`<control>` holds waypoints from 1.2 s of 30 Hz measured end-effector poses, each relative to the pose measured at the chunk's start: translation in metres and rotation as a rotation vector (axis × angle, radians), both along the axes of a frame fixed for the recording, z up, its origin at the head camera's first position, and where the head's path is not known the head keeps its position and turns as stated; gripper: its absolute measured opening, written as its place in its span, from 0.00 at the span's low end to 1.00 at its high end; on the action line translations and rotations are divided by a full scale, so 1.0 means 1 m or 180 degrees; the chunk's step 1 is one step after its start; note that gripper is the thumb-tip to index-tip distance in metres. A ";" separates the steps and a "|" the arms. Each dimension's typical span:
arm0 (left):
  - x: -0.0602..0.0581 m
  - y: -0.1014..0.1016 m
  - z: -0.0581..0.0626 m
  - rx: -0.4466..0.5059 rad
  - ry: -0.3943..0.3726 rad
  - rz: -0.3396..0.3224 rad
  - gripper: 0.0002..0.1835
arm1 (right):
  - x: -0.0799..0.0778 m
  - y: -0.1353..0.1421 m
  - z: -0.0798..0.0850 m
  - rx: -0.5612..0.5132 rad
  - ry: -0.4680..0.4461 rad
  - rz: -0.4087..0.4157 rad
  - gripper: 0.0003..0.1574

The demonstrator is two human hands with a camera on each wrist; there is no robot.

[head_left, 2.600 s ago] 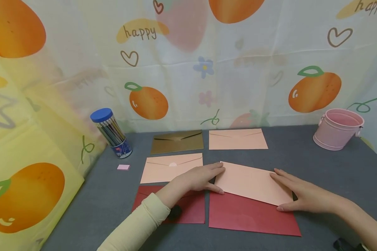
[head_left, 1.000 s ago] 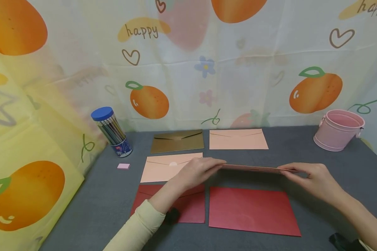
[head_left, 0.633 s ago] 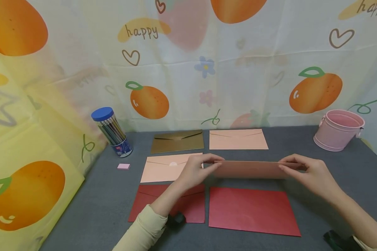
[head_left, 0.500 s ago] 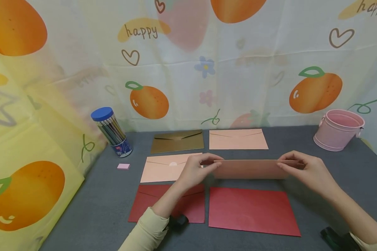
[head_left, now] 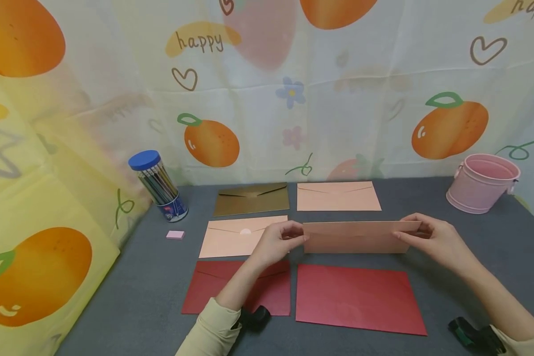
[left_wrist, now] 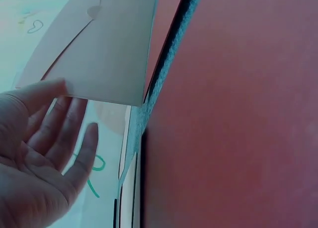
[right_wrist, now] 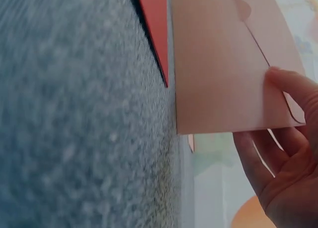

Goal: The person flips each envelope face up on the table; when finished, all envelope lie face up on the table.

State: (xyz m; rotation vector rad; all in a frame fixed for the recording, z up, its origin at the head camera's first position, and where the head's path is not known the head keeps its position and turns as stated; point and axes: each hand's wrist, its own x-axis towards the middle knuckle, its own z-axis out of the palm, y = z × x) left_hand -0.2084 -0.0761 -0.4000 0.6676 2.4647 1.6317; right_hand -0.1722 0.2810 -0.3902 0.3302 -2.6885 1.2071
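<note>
A pale pink envelope (head_left: 356, 240) stands on its long edge on the dark tabletop, just behind a red envelope (head_left: 356, 299). Its flap side, with a round seal, shows in both wrist views (left_wrist: 114, 54) (right_wrist: 213, 74). At its left end, my left hand (head_left: 277, 242) pinches it between thumb and fingers. My right hand (head_left: 436, 238) grips the other end, thumb on the near face and fingers behind. Left of centre lie a second pale pink envelope (head_left: 222, 240) with a round seal and a second red envelope (head_left: 204, 291), partly covered by my left arm.
At the back lie a gold-brown envelope (head_left: 251, 201) and another pale pink envelope (head_left: 338, 198). A blue-lidded tub of pencils (head_left: 159, 185) and a small pink block (head_left: 175, 235) are on the left. A pink bucket (head_left: 480, 185) stands at the back right.
Both hands have raised the pale pink envelope off the front red one and tipped it from lying with its plain face up to standing upright, flap side toward me.
</note>
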 end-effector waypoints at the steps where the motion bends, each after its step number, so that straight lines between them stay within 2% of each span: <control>1: 0.000 0.000 -0.001 -0.0056 0.0012 0.0004 0.08 | 0.000 0.001 -0.001 0.0035 -0.0009 0.0005 0.13; 10: 0.002 0.002 -0.014 -0.0540 0.0074 -0.0019 0.06 | -0.001 0.010 -0.004 0.0506 -0.0147 0.0140 0.12; 20: 0.002 0.000 -0.020 -0.0556 0.0125 0.0009 0.06 | -0.006 0.012 -0.017 0.0884 -0.0275 0.0278 0.11; 25: 0.002 0.001 -0.021 -0.0494 0.0091 0.0154 0.08 | -0.006 0.011 -0.017 0.0882 -0.0252 0.0198 0.13; 28: 0.003 0.002 -0.021 -0.0399 0.0006 0.0285 0.11 | -0.005 0.009 -0.016 0.0750 -0.0357 0.0123 0.17; 32: 0.004 0.003 -0.020 -0.0270 -0.0100 0.0414 0.17 | -0.004 0.008 -0.014 0.0551 -0.0556 0.0059 0.32; 36: 0.005 0.004 -0.020 -0.0133 -0.0164 0.0511 0.24 | -0.005 0.006 -0.015 0.0519 -0.0651 0.0050 0.41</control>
